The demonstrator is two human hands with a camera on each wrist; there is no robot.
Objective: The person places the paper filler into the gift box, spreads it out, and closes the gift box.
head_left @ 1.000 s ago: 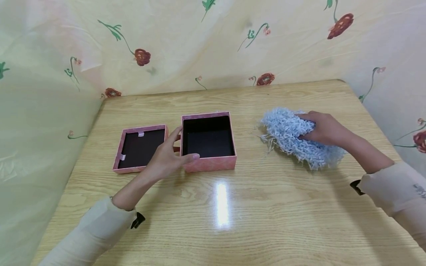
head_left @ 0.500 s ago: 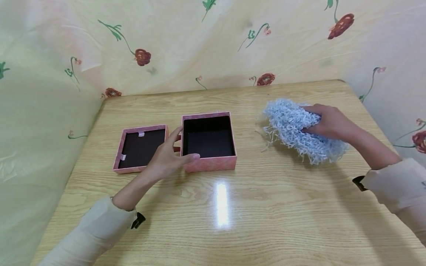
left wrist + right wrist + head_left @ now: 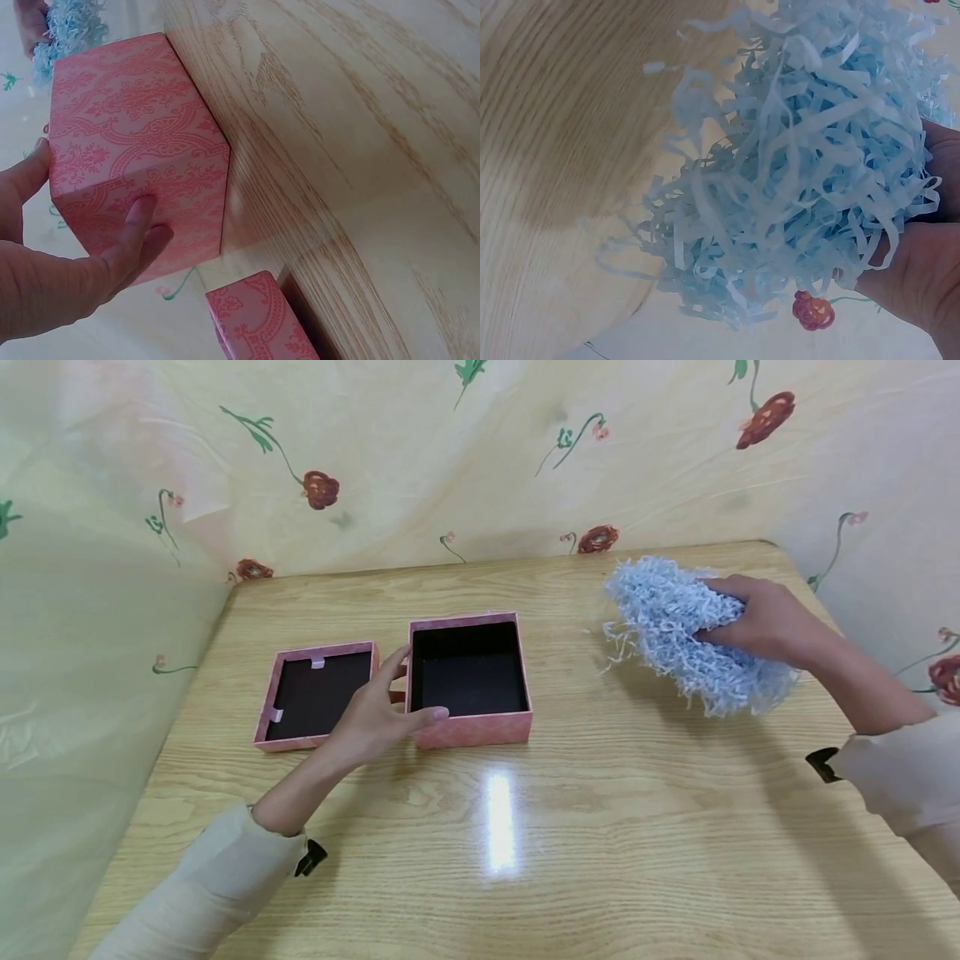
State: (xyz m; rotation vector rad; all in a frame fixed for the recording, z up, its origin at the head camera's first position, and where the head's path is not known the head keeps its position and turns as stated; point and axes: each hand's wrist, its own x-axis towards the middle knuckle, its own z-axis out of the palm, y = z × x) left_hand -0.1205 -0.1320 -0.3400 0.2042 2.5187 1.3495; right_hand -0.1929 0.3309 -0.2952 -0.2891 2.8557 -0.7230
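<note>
A pink patterned box (image 3: 471, 681) with a dark inside stands open in the middle of the wooden table (image 3: 600, 827). My left hand (image 3: 382, 710) holds its near left corner, thumb on the front wall and fingers on the left side; the left wrist view shows the box (image 3: 139, 142) in that grip. The box's lid (image 3: 315, 693) lies upturned just left of it. My right hand (image 3: 761, 618) grips a bundle of pale blue shredded paper (image 3: 686, 631), lifted above the table at the right; in the right wrist view the shredded paper (image 3: 802, 165) fills the frame.
A flowered cloth (image 3: 450, 460) rises behind the table and along both sides. The table's far edge meets it close behind the box. A bright glare spot (image 3: 501, 822) lies on the wood in front of the box.
My right hand has lifted the blue shredded paper off the table, up and a little away from me. The left hand, box and lid have not moved.
</note>
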